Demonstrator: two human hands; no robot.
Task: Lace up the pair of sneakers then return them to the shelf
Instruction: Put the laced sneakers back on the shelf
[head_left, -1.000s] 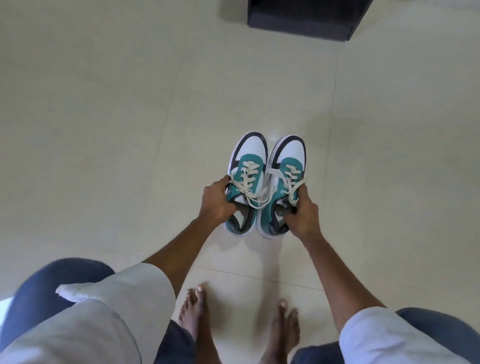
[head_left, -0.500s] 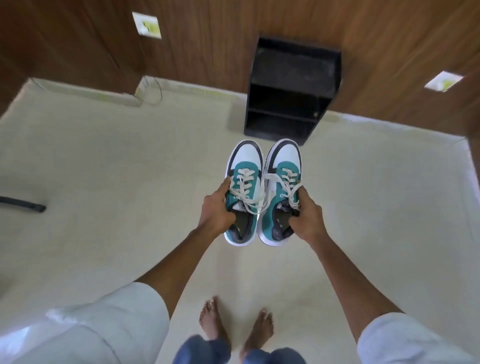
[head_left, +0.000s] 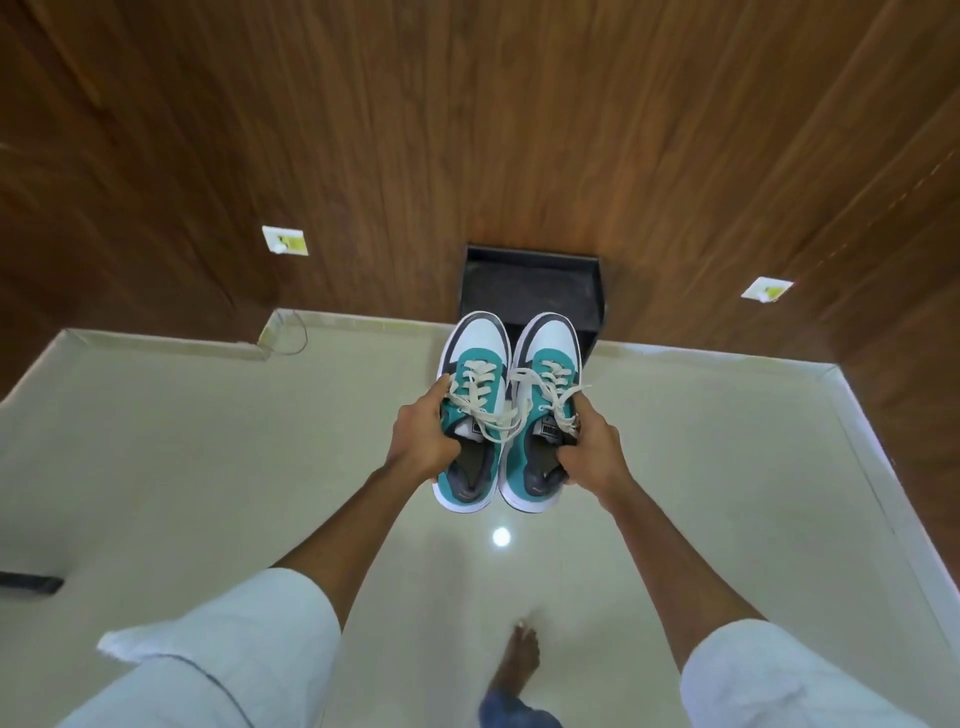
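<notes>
I hold a pair of teal, white and dark grey sneakers side by side in the air, toes pointing away from me. My left hand (head_left: 423, 436) grips the outer side of the left sneaker (head_left: 475, 374). My right hand (head_left: 592, 449) grips the outer side of the right sneaker (head_left: 548, 358). Both carry cream laces threaded through the eyelets, with loose ends crossing between them. A low black shelf (head_left: 535, 286) stands against the wooden wall straight ahead, partly hidden behind the sneakers' toes.
Pale tiled floor (head_left: 208, 441) spreads below, bordered by a light skirting. Brown wood panelling (head_left: 467, 130) has two white wall sockets (head_left: 284, 240) (head_left: 768, 289). A thin cable (head_left: 296, 332) hangs at the left corner. A dark object (head_left: 31, 582) lies at the far left. One bare foot (head_left: 519, 660) is stepping forward.
I have risen from a crouch and lifted both sneakers off the floor. My view has tilted up and moved closer to the black shelf.
</notes>
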